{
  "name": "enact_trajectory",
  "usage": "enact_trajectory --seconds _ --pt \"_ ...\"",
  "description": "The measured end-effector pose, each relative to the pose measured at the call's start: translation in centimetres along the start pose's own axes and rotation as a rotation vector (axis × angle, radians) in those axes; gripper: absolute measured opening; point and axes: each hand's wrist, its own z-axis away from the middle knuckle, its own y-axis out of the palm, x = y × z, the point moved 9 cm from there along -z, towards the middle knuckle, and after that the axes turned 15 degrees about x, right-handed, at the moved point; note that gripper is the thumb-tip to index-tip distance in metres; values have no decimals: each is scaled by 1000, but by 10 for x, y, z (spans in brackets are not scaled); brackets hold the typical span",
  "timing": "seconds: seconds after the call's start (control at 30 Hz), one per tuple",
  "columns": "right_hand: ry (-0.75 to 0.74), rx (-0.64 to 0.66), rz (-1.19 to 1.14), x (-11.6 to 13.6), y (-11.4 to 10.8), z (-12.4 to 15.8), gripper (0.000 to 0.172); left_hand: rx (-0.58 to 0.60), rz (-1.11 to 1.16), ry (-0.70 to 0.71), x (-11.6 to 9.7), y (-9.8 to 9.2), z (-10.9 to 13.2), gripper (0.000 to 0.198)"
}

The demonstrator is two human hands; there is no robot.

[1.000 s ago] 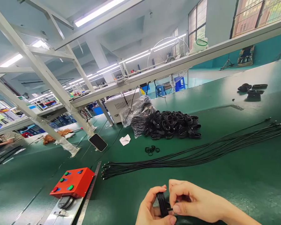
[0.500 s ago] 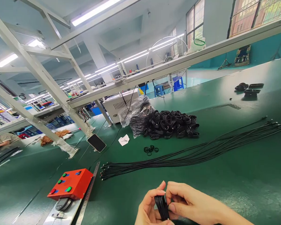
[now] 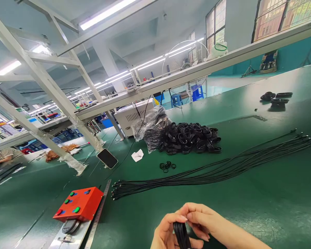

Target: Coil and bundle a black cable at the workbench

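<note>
Vs 0.5 s ago: both hands sit a bit lower at the bottom edge, so less of the coil (image 3: 181, 234) shows. R hand (image 3: 209, 223) fingers lay flatter along the coil's side. They now curl over its top & right side, forefinger tip meeting the L forefinger above it. L hand (image 3: 167, 235) keeps its pinch, thumb & forefinger clamped round the coil's left side. R fingers are bent in tight on the coil too; R thumb is hidden. Coil stands upright betw the two hands, over the near part of the table (image 3: 261, 207). Its lower part is cut off by the frame edge, so can't tell if it touches the table. Rest of scene is unchanged, view barely shifted.

Around: just beyond the hands a cable bundle (image 3: 209, 171) lies across the table, its ends fanned out at left nr a ruler (image 3: 100, 211). Red box (image 3: 76, 204) w/ green, red & blue buttons lies left of the ruler, a gauge (image 3: 68, 225) at its near edge. Further back are a few loose rings (image 3: 167, 166), a paper scrap (image 3: 137, 155) & a phone (image 3: 107, 158) at the foot of a frame leg. A big pile (image 3: 190, 138) of black coils spills from a plastic bag (image 3: 150, 126), w/ a white machine (image 3: 131, 116) behind. Black parts (image 3: 276, 98) lie far right, well apart. Another person's arm (image 3: 1, 158) shows at far left.

In the way: R fingers cover the coil's upper right.
</note>
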Motion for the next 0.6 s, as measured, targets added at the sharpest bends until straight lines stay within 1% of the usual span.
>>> enact_trajectory --seconds 0.07,0.1,0.13,0.2,0.27,0.43,0.53,0.6 --pt "-47 -156 -43 1 -7 7 23 -105 -41 -7 0 -8 3 57" --pt "-70 -209 -53 2 -7 11 28 -152 -58 -15 1 -11 4 59" --pt "-93 -224 -70 4 -4 13 34 -186 -68 -24 1 -13 5 61" --pt "-119 -169 -111 6 7 13 42 -209 -73 -40 3 -13 5 64" --pt "-124 -116 -144 7 16 11 45 -201 -81 -50 5 -12 4 66" --pt "-70 -91 -193 3 14 7 48 -156 -115 -38 6 -14 2 62" --pt "-63 -77 -190 3 13 6 47 -116 -136 -39 5 -15 2 59" --pt "-61 -76 -184 2 13 5 45 -109 -157 -51 4 -16 2 59"
